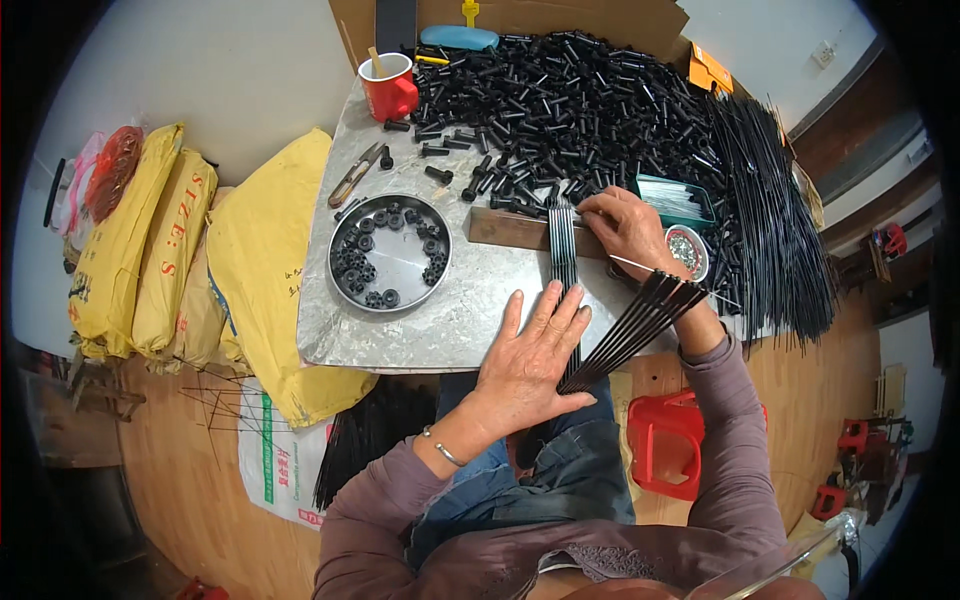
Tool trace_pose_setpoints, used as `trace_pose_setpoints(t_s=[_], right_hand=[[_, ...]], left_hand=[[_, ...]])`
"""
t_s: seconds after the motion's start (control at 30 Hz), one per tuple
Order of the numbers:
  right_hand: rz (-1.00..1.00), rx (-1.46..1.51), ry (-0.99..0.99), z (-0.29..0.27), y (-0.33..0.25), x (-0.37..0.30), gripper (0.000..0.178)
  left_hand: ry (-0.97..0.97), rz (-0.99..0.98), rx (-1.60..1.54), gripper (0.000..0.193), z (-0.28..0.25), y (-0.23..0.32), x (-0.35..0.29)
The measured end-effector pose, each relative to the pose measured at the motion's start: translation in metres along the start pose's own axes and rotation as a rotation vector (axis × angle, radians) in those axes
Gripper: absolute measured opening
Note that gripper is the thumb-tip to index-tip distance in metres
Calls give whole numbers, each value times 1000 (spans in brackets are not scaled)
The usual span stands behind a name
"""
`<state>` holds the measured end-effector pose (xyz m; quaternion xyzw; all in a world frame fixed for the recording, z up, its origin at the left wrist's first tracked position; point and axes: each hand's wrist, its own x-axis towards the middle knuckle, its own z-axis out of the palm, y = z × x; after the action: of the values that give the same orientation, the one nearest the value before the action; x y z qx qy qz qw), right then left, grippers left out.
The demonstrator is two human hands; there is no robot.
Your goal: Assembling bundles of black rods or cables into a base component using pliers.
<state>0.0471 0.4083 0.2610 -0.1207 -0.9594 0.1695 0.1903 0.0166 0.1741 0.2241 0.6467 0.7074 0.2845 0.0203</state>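
My left hand (535,350) lies flat at the table's front edge, fingers stretched over a row of thin black rods (563,262). The silvery ends of these rods rest across a wooden bar (510,227). A second fan of black rods (630,330) slants from beneath my left hand up to my right wrist. My right hand (632,235) is at the bar's right part, thumb and fingertips pinched beside the rod ends; what they pinch is too small to make out. A thin white stick (632,264) passes by its palm.
Black bolt-like plastic parts (580,100) heap at the back. A round metal tray (390,300) with black knobs, scissors (357,175) and a red mug (388,88) stand left. Right are a green box (690,215), a small bowl (686,252) and long black rods (775,220).
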Motion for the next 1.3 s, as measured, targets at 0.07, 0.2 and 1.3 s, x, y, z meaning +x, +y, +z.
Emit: trace_pose_setpoints(t_s=[0.07,0.2,1.3], right_hand=[[-1,12,17,1,-2,0,11],[-22,38,55,9,2,0,12],[153,414,-114,5,18,26,9]], left_hand=[[10,-6,13,96,0,0,0],[9,-15,19,96,0,-1,0],[-14,8,14,95,-2,-2,-1]])
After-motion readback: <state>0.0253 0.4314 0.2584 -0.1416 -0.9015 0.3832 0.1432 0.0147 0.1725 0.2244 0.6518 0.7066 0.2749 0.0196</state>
